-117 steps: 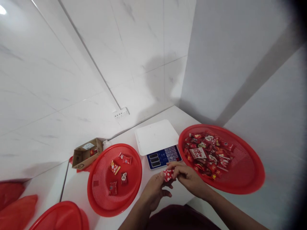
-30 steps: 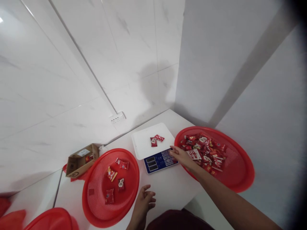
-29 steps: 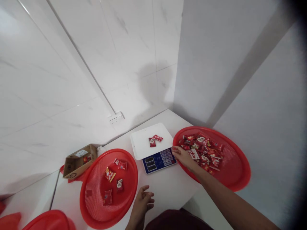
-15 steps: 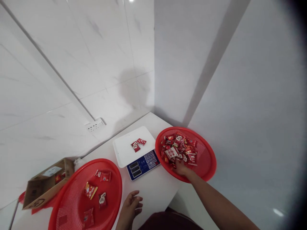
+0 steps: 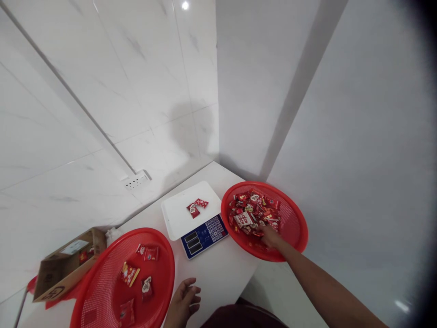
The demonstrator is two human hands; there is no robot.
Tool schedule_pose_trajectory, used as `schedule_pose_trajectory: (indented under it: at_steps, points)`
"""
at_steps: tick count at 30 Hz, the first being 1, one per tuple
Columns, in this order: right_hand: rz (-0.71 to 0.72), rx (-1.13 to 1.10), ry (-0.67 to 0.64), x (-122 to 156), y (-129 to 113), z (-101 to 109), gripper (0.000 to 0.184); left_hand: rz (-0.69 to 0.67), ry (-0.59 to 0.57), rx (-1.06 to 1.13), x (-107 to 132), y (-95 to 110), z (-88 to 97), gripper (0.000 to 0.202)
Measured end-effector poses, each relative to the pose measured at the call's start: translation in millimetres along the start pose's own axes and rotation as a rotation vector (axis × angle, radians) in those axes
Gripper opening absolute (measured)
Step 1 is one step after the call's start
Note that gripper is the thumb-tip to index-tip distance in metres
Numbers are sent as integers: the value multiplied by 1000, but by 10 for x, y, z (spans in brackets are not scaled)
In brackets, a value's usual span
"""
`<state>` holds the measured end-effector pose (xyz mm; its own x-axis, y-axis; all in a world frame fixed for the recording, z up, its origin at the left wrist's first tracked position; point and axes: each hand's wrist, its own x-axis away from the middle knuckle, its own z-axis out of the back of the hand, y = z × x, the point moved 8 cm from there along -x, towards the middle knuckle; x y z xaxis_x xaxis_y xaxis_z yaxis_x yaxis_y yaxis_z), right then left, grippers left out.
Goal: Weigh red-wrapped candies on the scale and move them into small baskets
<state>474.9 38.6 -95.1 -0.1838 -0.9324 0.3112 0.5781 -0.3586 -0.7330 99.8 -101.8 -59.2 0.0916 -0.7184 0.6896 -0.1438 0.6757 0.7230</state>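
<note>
Red-wrapped candies (image 5: 254, 212) sit heaped in a round red mesh basket (image 5: 294, 221) at the right edge of the white table (image 5: 225, 269); right hand (image 5: 271, 237) touches them, grip unclear; left hand (image 5: 182, 300) lies half-open at the near edge

No legible txt; scale keypad (image 5: 213, 226), packet prints (image 5: 243, 219) too small.

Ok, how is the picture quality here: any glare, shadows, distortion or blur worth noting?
Head view: heavy wide-angle warp, the wall seams splay outward; dark vignette along the right edge; lamp glare on the glossy tile; a soft shadow on the corner wall. The right hand in the candy pile is slightly soft; print is unreadable.
</note>
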Motion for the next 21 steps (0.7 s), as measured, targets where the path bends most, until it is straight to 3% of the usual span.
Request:
schedule_pose_trajectory:
  at_steps: [5, 7, 12, 16, 21]
  points:
    - [-75, -186, 106, -24, 105, 295, 29, 7, -1, 19, 1, 9, -10, 51]
    - [-93, -326, 111, 11, 74, 305, 29, 13, -24, 29, 18, 46, -80, 51]
    - [-191, -934, 92, 105, -78, 184, 32, -10, -196, 21, 113, 271, -423, 44]
    - [-230, -1008, 155, 115, -96, 183, 31, -28, -266, 8, 182, 428, -619, 40]
    - [-266, -1026, 210, 140, 22, 176, 28, -19, -262, 13, 181, 422, -635, 41]
